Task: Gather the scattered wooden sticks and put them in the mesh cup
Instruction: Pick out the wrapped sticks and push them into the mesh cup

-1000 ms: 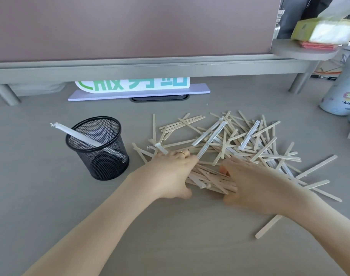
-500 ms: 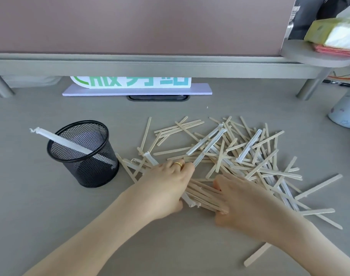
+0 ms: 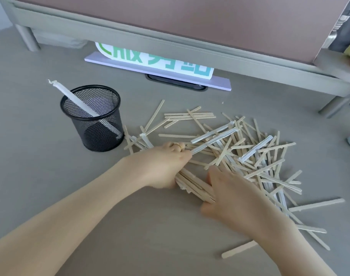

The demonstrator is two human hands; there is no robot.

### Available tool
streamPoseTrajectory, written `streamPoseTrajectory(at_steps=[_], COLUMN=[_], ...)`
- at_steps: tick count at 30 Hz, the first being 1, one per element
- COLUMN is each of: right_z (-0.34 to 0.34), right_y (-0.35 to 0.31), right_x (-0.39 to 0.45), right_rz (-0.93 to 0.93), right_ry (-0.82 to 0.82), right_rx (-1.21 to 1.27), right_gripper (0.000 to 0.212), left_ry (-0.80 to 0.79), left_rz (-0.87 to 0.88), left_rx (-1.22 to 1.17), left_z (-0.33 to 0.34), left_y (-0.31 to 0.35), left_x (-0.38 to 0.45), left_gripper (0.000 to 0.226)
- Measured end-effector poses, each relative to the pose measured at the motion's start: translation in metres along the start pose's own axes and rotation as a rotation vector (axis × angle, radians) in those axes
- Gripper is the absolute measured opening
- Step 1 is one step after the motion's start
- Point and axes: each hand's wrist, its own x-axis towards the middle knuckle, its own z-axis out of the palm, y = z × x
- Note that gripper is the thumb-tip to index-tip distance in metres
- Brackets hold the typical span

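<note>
The left hand (image 3: 166,166) has its fingers curled round one end of a bundle (image 3: 194,186) of wooden sticks, a gold ring (image 3: 178,146) on one finger. The right hand (image 3: 236,198) lies against the other end of the same bundle with its fingers fairly straight, pressing the sticks toward the left hand; whether its thumb wraps under them is hard to tell from this angle. The bundle lies on the grey tabletop (image 3: 50,186), toward its near edge.

Past the hands and to the right, the rest of the sticks (image 3: 250,148) lie in a loose, criss-crossed heap, some still in white paper wrappers, with a few strays nearer the near edge. The mesh cup (image 3: 96,126) stands upright just beside the heap's left end, holding one wrapped stick (image 3: 74,98) that leans out over its rim. Toward the far edge, a sign (image 3: 156,62) with green characters sits under a raised shelf (image 3: 170,42).
</note>
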Motion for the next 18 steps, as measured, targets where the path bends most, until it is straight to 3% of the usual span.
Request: streamPoseTrajectory(at_steps=[5,12,18], right_z=[0.000,0.003,0.000], right_y=[-0.005,-0.013,-0.020], right_x=[0.001,-0.002,0.008], right_rz=[0.034,0.173,0.325], right_ry=[0.010,0.042,-0.026], right_rx=[-0.045,-0.015,0.016], right_gripper=[0.033,0.038,0.037], left_ry=[-0.007,0.107,0.086], left_rz=[-0.008,-0.008,0.110], left_rx=[-0.003,0.140,0.182], left_z=[0.000,0.009,0.007], left_y=[-0.003,0.002,-0.009], left_x=[0.000,0.000,0.011], left_gripper=[0.031,0.042,0.056])
